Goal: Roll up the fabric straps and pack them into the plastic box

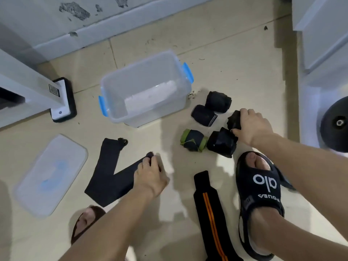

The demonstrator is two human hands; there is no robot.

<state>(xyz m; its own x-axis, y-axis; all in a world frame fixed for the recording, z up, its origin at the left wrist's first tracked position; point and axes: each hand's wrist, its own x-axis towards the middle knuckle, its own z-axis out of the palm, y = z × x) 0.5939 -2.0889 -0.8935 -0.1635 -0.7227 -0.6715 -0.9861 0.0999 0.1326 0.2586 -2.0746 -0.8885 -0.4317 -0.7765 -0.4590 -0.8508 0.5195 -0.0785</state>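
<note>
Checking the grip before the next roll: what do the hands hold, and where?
Left hand pinches the flat black strap's end; right hand grips a rolled black strap.

— Where were the hands?
— The right hand [252, 127] gripped a black roll [234, 120] beside four rolled straps; the left hand [150, 176] pinched a flat black strap [107, 178] on the floor [235, 59].
— And the plastic box [145, 87]?
— It stood open, lid [50, 176] lying apart.

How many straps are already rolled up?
5, all right of the box: two dark rolls nearest it, a green-edged roll, a black roll, and one in the right hand.
</note>
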